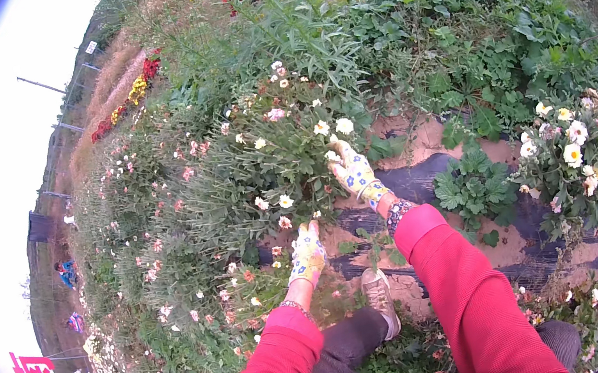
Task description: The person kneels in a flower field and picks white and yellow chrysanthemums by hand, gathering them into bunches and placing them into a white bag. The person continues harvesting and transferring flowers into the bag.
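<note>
Both of my hands wear pale yellow gloves printed with blue flowers. My right hand is at the right side of a chrysanthemum bush, its thumb and fingers around a small white bloom. Just above that hand are an open white flower and a white flower with a yellow centre. Lower and to the left, my left hand points its spread fingertips at the bush's lower edge. A faded pink bloom is close to those fingertips; I see nothing held there.
Torn black plastic mulch film covers parts of the sandy soil. Beside it grow a leafy green plant and another white-flowered bush. My shoe stands between the plants. People are far off at the left.
</note>
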A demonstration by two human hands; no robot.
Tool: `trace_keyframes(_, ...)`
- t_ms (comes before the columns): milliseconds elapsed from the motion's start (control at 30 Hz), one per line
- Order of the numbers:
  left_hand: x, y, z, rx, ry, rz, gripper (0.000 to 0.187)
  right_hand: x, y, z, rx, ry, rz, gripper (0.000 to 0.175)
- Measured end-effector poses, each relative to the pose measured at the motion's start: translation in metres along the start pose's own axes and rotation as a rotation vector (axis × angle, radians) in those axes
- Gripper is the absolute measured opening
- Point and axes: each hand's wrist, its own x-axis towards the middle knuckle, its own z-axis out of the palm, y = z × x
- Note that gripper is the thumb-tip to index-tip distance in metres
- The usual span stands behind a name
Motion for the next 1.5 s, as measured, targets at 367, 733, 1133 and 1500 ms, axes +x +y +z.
trace_keyframes(367, 0.011, 0.051, -0.019, -0.042, -0.107, -0.082, 0.054, 0.032, 0.009, -0.024, -0.219, -0.035, 0.051, 0.04)
trace_keyframes(733, 0.01, 0.072, -0.054, -0.058, 0.247, 0.016, 0.076, -0.011, -0.017, 0.001, -0.467, -0.41, -0.191, 0.028)
trace_keyframes(1133, 0.016, 0.045, -0.039, -0.091, 0.065, -0.021, 0.071, -0.069, 0.017, 0.01, -0.36, -0.3, -0.134, 0.02)
trace_keyframes(1500, 0.02, 0.038, -0.041, -0.056, 0.067, 0.025, 0.084, -0.149, 0.022, -0.024, 0.596, 0.214, 0.359, 0.014)
